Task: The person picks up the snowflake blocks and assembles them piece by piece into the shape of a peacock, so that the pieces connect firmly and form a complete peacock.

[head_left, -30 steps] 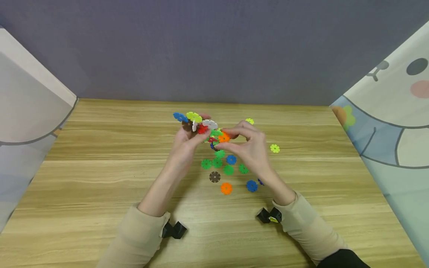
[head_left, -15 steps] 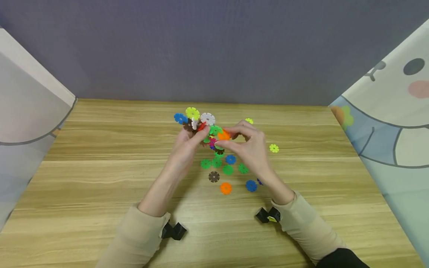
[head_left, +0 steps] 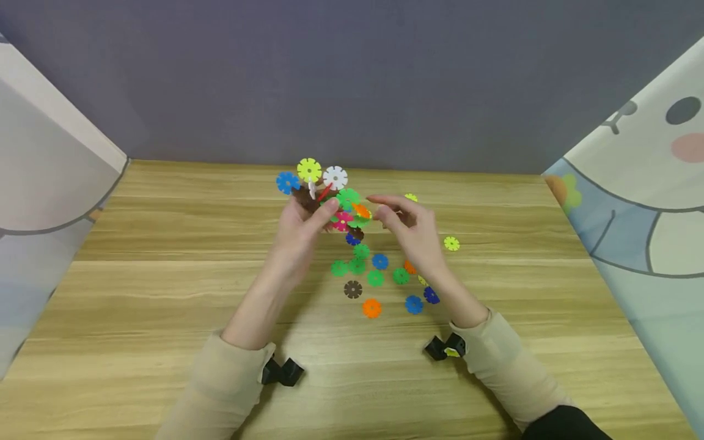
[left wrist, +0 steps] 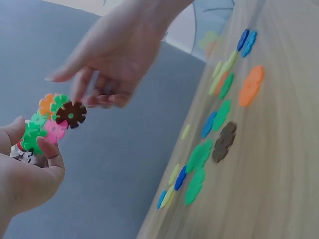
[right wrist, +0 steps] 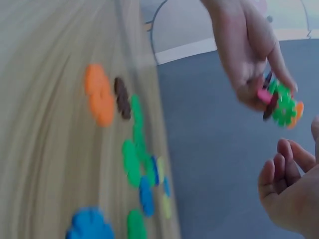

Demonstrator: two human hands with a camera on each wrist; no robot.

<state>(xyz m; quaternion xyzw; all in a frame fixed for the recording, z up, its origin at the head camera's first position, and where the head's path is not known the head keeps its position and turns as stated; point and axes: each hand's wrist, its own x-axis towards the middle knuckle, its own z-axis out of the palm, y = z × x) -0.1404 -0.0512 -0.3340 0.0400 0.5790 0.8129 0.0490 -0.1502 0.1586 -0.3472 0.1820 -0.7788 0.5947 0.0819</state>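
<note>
My left hand (head_left: 297, 235) grips a cluster of interlocking snowflake discs, raised over the table, with the thumb pressed on it. At its upper end a yellow disc (head_left: 309, 170), a blue disc (head_left: 287, 183) and a white disc (head_left: 335, 178) stick out. Green discs (head_left: 348, 198), a pink disc (head_left: 342, 221) and a tilted orange disc (head_left: 361, 211) are joined on its right side. Just right of that orange disc is my right hand (head_left: 415, 229), its fingers loosely bent and holding nothing. In the left wrist view, a brown disc (left wrist: 71, 115) of the cluster lies close below the right fingertips.
Loose snowflake discs lie on the wooden table below the hands, among them an orange disc (head_left: 371, 308), a brown disc (head_left: 353, 289), a blue disc (head_left: 414, 304) and several green ones. A yellow disc (head_left: 451, 244) lies to the right. A grey panel (head_left: 341, 79) stands behind the table.
My right hand has let go of the orange disc, which stays on the cluster, and drawn slightly right. My left hand has turned the cluster, and its upper discs now face the head camera more.
</note>
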